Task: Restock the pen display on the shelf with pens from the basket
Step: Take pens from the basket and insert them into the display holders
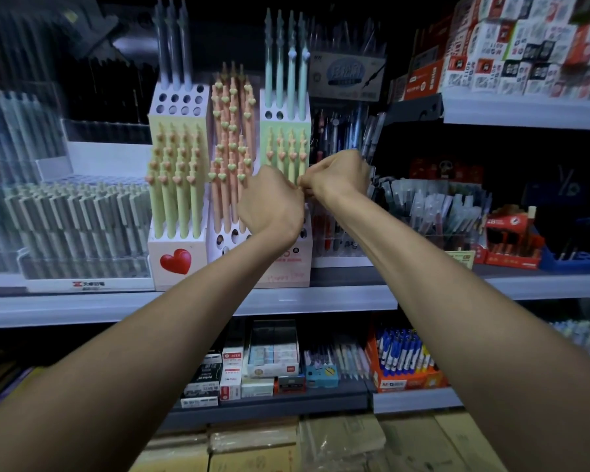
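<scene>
At front edge of grey metal shelf (pixel 321 299), tiered white pen display of pastel heart-topped pens (pixel 179 117) standing wedged between clear acrylic tray of grey-green pens (pixel 82 267) and clear holder of mixed pens (pixel 338 240); empty holes showing in upper tiers. Red heart printed on base. Orange box (pixel 402 379) below reading "M&G". Left hand (pixel 271 202) and right hand (pixel 336 175) touching before green column; fingers curling behind knuckles, cannot tell what they are pinching.

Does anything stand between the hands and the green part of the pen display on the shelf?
Nothing visible does. The left hand and right hand are directly before the green column and cover its lower part.
</scene>
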